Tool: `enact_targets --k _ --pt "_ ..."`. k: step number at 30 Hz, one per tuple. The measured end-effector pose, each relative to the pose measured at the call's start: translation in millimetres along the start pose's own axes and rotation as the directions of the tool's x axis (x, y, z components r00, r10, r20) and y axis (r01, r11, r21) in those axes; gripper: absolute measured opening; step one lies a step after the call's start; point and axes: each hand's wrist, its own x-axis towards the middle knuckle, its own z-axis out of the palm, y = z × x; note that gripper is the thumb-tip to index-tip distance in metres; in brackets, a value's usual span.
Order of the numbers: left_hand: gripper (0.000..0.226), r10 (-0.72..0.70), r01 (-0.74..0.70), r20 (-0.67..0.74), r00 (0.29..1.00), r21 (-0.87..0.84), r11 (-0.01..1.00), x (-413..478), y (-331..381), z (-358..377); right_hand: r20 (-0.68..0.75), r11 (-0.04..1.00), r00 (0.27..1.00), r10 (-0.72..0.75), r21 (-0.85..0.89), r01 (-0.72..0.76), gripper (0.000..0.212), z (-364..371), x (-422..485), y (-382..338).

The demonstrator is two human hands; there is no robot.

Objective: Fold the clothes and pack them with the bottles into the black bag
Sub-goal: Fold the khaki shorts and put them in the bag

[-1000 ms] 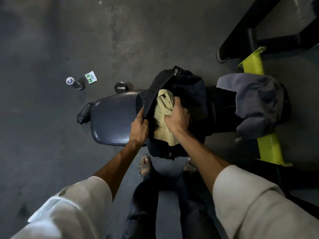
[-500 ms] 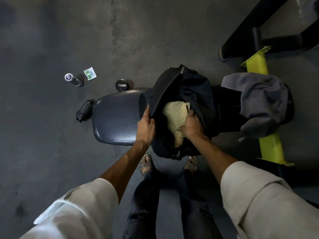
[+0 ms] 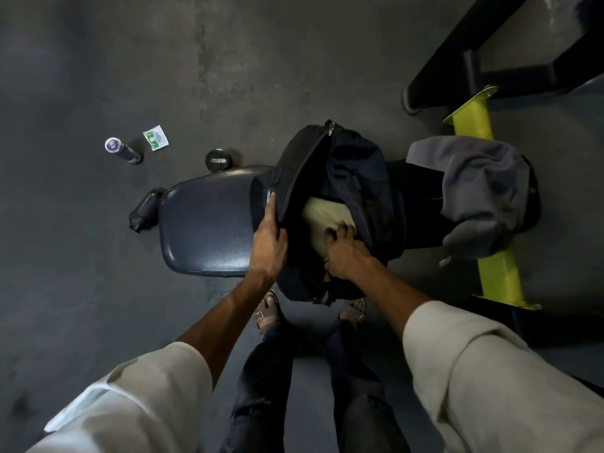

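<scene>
The black bag (image 3: pixel 356 178) sits open on the padded worktop (image 3: pixel 206 223), its mouth facing up toward the camera. The left hand (image 3: pixel 269 240) has its grip pinching the bag's left flap near the zip edge, thumb on the inner side and fingers on the outer side, pulling the opening wide. The right hand (image 3: pixel 343 253) is inside the opening, palm down with its grip spread flat on a beige garment (image 3: pixel 322 212) that lies within the bag, partly hidden by the dark lining. To the right of the bag, a grey garment (image 3: pixel 480 191) lies loosely heaped on the far end of the worktop, above a yellow-green frame bar (image 3: pixel 493 273). On the floor (image 3: pixel 98 289) to the left, a dark bottle (image 3: pixel 143 209) lies on its side touching the worktop's edge, a second bottle (image 3: pixel 122 150) with a pale cap stands further off, and a round dark lidded container (image 3: pixel 218 160) stands just beside the worktop's upper corner. A small green-and-white packet (image 3: pixel 156 137) lies between the last two. Both sleeves are pale, and two sandalled feet show below the bag.
</scene>
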Motion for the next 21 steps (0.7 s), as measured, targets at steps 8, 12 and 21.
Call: enact_targets --k 8,12,21 --pt "0.081 0.026 -0.028 0.053 0.998 0.036 0.999 1.4 1.4 1.8 -0.058 0.925 0.998 -0.033 -0.379 0.008 0.079 3.3 -19.3 1.2" --pt "0.084 0.037 -0.045 0.053 0.998 0.149 0.988 4.8 5.6 6.0 -0.186 0.915 0.976 -0.115 -0.403 0.031 0.076 -12.6 -35.0 7.3" --pt "0.097 0.071 -0.096 0.092 0.993 0.307 0.947 -3.5 47.7 11.3 -0.475 0.964 0.861 -0.183 0.086 0.253 0.024 -62.5 -98.5 13.9"
